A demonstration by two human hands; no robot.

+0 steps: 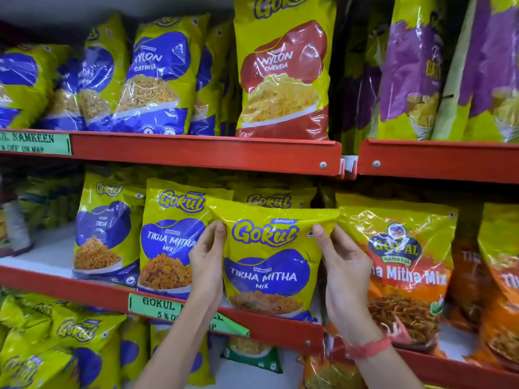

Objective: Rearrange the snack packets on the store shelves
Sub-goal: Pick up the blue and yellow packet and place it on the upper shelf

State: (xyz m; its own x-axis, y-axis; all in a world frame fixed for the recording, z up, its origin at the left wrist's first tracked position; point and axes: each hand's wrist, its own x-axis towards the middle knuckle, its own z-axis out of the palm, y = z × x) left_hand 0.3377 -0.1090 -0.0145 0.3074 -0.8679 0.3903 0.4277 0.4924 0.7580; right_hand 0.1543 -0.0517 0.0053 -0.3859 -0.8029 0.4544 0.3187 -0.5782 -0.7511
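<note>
We hold the Gokul Tikha Mitha packet [269,262] by both side edges, our left hand [206,265] and right hand [344,272] each clamped on it, above the middle shelf lip [269,327]. Just left of our grip stands a matching packet [168,240]; just right, an orange Gopal packet [407,270].

At frame centre, the Tikha Mitha packet [271,265] stands on the middle shelf [84,287], left hand [206,266] and right hand [346,272] at its sides. A matching packet [168,237] stands left, the Gopal packet [404,265] right, the Nylon Chevda packet [283,71] above.
</note>
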